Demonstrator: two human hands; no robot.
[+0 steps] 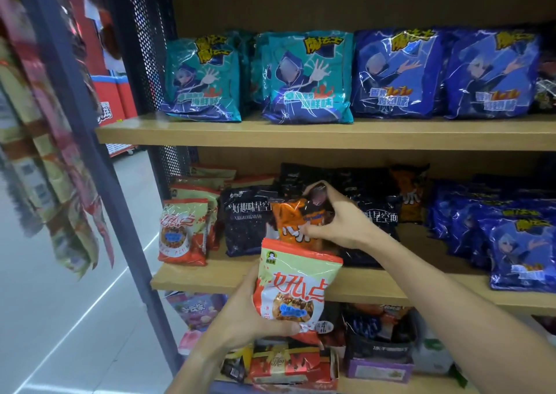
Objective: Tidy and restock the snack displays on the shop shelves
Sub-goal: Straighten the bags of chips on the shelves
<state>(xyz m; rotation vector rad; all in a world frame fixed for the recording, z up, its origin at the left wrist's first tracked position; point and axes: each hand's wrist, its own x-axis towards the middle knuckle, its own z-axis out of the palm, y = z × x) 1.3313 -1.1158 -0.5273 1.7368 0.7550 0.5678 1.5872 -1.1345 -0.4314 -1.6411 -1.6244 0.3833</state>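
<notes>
On the middle shelf [355, 282], a row of red-and-cream snack packets [183, 231] is stood near the left end, and that's pretty clearly where the loose one belongs. That matching red-and-cream packet [296, 288] is held by the left hand [249, 318] in front of the shelf's front edge, fingers curled round its lower left side, thumb hidden behind. Just right of it, an orange packet [296, 220] is pinched at top and bottom by the right hand [334, 219], among the black starry-noodle bags [246, 216]. Probably best if the orange one is lifted clear first, not dragged, so the black bags aren't toppled. Then the red-and-cream one can be slid in upright, label forward.
</notes>
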